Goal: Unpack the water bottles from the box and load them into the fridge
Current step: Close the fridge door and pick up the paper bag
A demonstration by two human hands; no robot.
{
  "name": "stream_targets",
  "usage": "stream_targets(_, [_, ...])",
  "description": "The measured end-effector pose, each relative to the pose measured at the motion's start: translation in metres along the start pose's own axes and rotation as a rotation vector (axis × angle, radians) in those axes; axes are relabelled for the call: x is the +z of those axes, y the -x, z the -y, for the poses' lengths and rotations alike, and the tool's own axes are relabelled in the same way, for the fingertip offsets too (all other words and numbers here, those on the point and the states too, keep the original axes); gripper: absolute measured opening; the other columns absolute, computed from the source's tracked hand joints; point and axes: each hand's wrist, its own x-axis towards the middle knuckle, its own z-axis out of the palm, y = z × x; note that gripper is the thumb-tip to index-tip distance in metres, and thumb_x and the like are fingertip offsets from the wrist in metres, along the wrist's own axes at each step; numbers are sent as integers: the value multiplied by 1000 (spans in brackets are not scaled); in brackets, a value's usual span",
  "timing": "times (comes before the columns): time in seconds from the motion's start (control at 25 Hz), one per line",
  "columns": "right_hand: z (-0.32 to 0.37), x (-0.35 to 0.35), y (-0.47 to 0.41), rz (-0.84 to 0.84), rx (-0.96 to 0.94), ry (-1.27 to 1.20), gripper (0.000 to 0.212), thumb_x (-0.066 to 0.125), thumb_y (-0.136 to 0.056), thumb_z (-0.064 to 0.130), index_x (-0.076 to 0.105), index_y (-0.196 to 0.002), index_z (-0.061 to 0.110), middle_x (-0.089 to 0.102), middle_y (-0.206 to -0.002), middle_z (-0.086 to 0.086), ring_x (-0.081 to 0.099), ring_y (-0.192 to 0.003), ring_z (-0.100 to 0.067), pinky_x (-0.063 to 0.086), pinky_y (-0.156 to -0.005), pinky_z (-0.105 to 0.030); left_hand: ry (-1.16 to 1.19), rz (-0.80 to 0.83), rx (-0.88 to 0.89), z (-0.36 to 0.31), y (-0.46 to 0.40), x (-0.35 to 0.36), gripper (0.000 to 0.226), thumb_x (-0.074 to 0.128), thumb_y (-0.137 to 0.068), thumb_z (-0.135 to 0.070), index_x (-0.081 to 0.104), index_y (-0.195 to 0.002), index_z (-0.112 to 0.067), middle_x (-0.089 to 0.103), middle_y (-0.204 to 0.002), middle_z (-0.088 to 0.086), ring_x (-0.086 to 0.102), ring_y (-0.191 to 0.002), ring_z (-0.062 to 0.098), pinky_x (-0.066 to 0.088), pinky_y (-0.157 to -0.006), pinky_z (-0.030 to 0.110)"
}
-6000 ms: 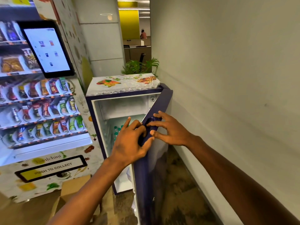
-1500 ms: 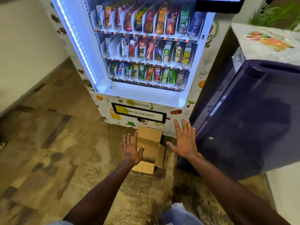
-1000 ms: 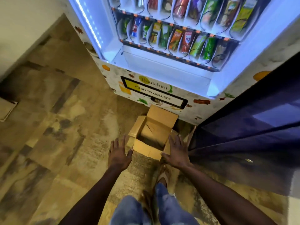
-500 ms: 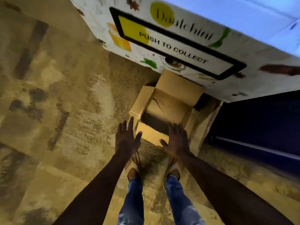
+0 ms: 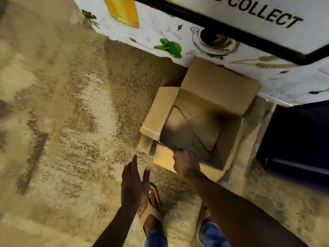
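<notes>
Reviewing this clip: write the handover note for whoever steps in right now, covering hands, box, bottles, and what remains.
Right hand: fingers curled over the near rim of the cardboard box, gripping it.
Left hand: open, hovering over the floor left of the box, holding nothing.
Box: on the floor against the vending machine base, flaps open. Its inside shows only bare cardboard; no water bottles are visible.
Fridge: only a dark blue part shows at right; its inside cannot be seen.
Done: the box looks unpacked.
Left: confirm the bottles are in the fridge, then deal with the box.
</notes>
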Motion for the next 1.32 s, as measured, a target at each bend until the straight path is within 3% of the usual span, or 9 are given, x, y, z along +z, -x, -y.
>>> stream_targets(0.16, [-4,-15,21,-19,8,-23,33,48,-99,15,57,-129,26,71,-116,-6,69,-104,-30,55,-83,-36,116,-12,-44,-2,-7,-7,73,45,-94,-54,29,-157,-20,42,-154,14,40,-140,35,41,-108,47])
stream_targets(0.28, [-12,-31,56,-141,-29,-151,42,54,-97,17,53,-136,34,71,-116,1,69,-104,-25,55,-85,-35,312,16,-317,-29,-14,-18,60,43,-100,-50,41,-151,-18,48,-150,13,48,-135,34,42,-109,46])
stream_targets(0.48, [-34,-48,102,-232,-114,-571,31,53,-102,26,64,-131,25,72,-109,2,67,-97,-12,54,-80,-27,1170,109,-697,-65,-27,-36,59,53,-98,-51,50,-144,-14,52,-147,14,51,-131,33,39,-109,49])
stream_targets(0.68, [-49,-49,117,-160,-151,-729,50,64,-90,31,58,-138,21,71,-121,3,65,-110,-8,55,-89,-26,1086,31,-532,-91,-10,-38,10,67,-94,-29,68,-99,-21,69,-105,6,64,-104,30,48,-94,43])
stream_targets(0.8, [-51,-59,126,-146,-82,-1020,54,73,-85,30,55,-136,34,68,-119,21,61,-113,3,53,-94,-21,1008,6,-403,-103,3,-32,4,68,-93,-21,71,-90,-20,72,-95,9,65,-92,29,49,-86,41])
stream_targets(0.96, [-57,-106,148,-583,176,-1249,31,65,-91,50,62,-117,35,70,-105,16,66,-97,-1,54,-75,-22,895,-40,-323,-117,16,-26,14,73,-89,-11,78,-81,-21,74,-91,13,64,-84,28,51,-76,46])
stream_targets(1.16, [-90,-193,171,-855,81,-951,40,64,-90,39,57,-126,24,60,-122,6,60,-111,-14,55,-91,-43,643,-219,11,-162,49,-31,7,80,-84,-19,74,-87,-22,73,-77,-6,66,-68,11,49,-60,21])
stream_targets(1.24, [-90,-226,167,-837,-22,-703,53,68,-86,43,56,-133,21,53,-132,0,53,-121,-18,47,-99,-36,522,-285,164,-171,63,-32,12,79,-85,-28,74,-93,-21,70,-81,-10,65,-69,1,48,-64,17])
stream_targets(1.32, [-91,-246,144,-699,-53,-481,76,75,-81,53,46,-145,25,41,-148,-4,38,-138,-22,35,-109,-34,382,-338,342,-172,69,-30,18,74,-87,-36,73,-98,-23,64,-88,-16,66,-80,10,50,-73,29])
